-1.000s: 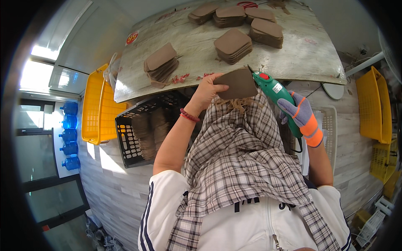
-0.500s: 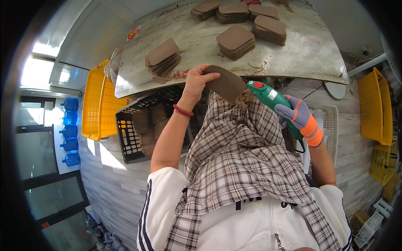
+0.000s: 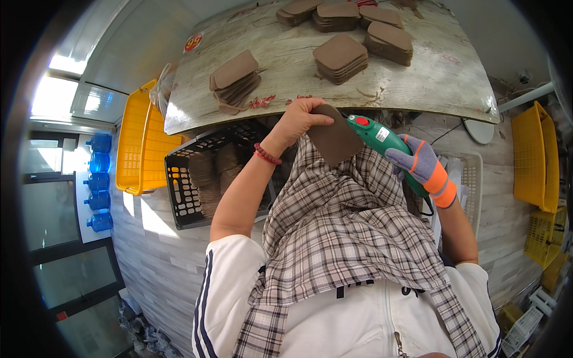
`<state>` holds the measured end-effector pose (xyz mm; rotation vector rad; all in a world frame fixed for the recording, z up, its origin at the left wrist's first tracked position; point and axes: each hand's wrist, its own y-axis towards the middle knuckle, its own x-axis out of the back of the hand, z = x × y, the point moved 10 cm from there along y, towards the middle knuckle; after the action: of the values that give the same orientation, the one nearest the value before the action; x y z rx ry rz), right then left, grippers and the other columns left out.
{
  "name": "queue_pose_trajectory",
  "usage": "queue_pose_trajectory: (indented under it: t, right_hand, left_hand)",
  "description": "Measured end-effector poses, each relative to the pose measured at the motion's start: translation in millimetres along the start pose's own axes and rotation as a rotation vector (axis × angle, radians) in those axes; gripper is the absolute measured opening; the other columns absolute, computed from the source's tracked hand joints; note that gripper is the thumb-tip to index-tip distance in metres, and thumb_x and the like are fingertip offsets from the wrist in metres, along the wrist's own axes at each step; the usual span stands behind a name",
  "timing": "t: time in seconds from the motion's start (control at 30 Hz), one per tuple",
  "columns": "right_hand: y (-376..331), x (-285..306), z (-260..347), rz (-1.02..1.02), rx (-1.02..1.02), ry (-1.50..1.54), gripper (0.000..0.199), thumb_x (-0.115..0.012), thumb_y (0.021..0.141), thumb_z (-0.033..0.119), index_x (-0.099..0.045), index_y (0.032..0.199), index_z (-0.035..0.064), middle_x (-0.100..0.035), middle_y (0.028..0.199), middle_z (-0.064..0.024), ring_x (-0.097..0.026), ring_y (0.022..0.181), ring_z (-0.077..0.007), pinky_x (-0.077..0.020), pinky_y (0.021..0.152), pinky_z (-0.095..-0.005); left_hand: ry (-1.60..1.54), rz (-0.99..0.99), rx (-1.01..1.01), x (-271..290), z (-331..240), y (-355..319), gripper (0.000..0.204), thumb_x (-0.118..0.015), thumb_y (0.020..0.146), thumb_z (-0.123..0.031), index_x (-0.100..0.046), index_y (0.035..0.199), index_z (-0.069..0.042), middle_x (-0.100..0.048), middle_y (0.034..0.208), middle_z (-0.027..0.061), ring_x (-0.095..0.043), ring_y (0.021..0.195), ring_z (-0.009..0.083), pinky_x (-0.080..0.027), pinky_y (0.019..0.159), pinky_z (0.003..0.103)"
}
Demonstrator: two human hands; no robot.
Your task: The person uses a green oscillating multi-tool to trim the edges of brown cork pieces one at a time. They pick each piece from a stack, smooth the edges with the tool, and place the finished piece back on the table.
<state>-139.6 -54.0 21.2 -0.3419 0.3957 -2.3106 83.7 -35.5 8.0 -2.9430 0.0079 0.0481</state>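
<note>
My bare left hand (image 3: 297,124) pinches a thin brown sheet (image 3: 335,138) by its far left corner, above the apron over my lap. In my right hand (image 3: 419,162), which wears a grey and orange work glove, is a green handheld power tool (image 3: 379,136) with a red switch. The tool's narrow tip is at the sheet's far right edge; whether it touches cannot be made out. Stacks of similar brown pieces with rounded corners lie on the table, the nearest ones being a slanted stack (image 3: 236,80) at left and a neater stack (image 3: 341,58) in the middle.
The pale worktable (image 3: 286,71) spans the far side, its near edge just beyond my hands. Below its left end, a black crate (image 3: 179,197) holds more brown pieces. Yellow crates (image 3: 136,143) stand left and right, and a white basket (image 3: 474,179) sits beside my right arm.
The brown sheet has turned, one corner now pointing down toward my lap, and the left hand has shifted slightly right with it. Brown shavings seen beneath it earlier are no longer in sight.
</note>
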Motion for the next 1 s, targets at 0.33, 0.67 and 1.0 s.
queue_pose_trajectory:
  t: [0.33, 0.67, 1.0]
  right_hand:
    - [16.9, -19.7, 8.0, 0.034, 0.036, 0.018, 0.037, -0.069, 0.082, 0.023, -0.057, 0.107, -0.0012, -0.056, 0.069, 0.0006, -0.052, 0.053, -0.0054, -0.0424, 0.046, -0.0213]
    - [18.3, 8.5, -18.7, -0.059, 0.023, 0.133, 0.035, -0.066, 0.084, 0.025, -0.055, 0.104, -0.0017, -0.057, 0.07, -0.0027, -0.054, 0.051, -0.0089, -0.0458, 0.045, -0.023]
    - [6.8, 28.1, -40.1, -0.151, -0.031, 0.151, 0.035, -0.064, 0.086, 0.026, -0.054, 0.106, 0.0, -0.058, 0.068, -0.0034, -0.055, 0.052, -0.0096, -0.0456, 0.046, -0.0232]
  left_hand:
    - [0.026, 0.1, 0.112, -7.1, 18.6, -2.5, 0.013, -0.068, 0.076, -0.002, -0.065, 0.089, -0.001, -0.066, 0.082, 0.0012, -0.059, 0.075, 0.0079, -0.047, 0.072, 0.022]
    - [-0.208, -0.823, -0.382, 255.1, -53.1, -38.7, 0.033, -0.055, 0.084, 0.003, -0.052, 0.116, 0.003, -0.058, 0.115, 0.014, -0.057, 0.099, 0.0204, -0.045, 0.088, 0.033]
    - [0.802, -1.38, 0.087, 251.5, -20.7, -104.1, 0.041, -0.071, 0.075, -0.025, -0.059, 0.107, -0.003, -0.061, 0.109, 0.0142, -0.057, 0.098, 0.0299, -0.035, 0.094, 0.041]
